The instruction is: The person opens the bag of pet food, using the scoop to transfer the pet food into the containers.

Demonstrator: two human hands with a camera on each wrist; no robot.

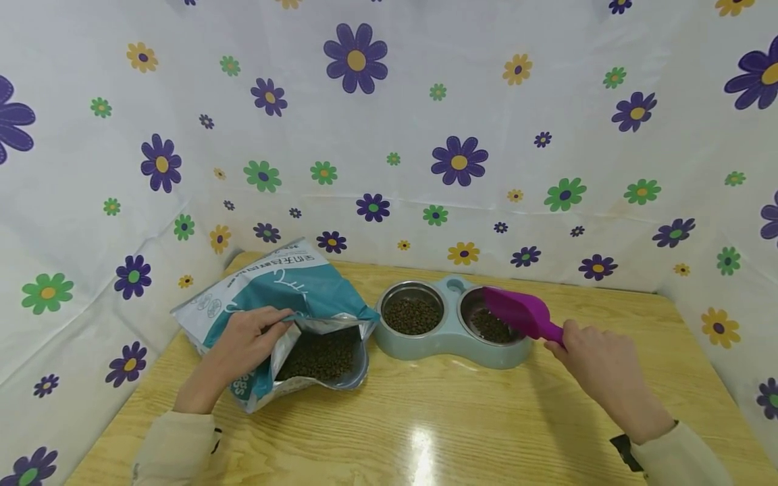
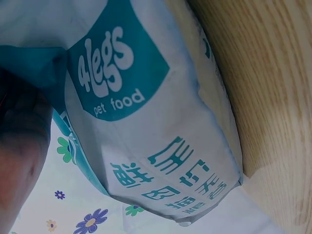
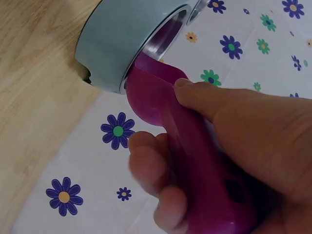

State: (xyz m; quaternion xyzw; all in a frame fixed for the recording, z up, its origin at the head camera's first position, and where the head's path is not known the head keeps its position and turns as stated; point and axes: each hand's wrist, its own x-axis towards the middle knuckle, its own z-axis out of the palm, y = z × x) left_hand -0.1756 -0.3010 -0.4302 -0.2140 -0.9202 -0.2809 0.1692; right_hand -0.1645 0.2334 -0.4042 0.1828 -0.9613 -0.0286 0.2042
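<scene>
My left hand [image 1: 246,345] grips the top edge of a teal and white pet food bag [image 1: 334,291], which lies on its side with its mouth toward me. Brown kibble [image 1: 322,358] shows inside the mouth. In the left wrist view, the bag's printed side [image 2: 146,141] fills most of the picture. My right hand [image 1: 608,371] holds a magenta scoop [image 1: 524,316] by its handle, fingers wrapped round it. The scoop is tipped over the right steel bowl of a pale blue double feeder [image 1: 419,345], where some kibble [image 1: 486,325] lies.
The feeder's left bowl also contains kibble [image 1: 413,316]. Both bag and feeder rest on a wooden table [image 1: 462,418]. A white flower-printed cloth [image 1: 401,121] hangs behind the table and along both sides.
</scene>
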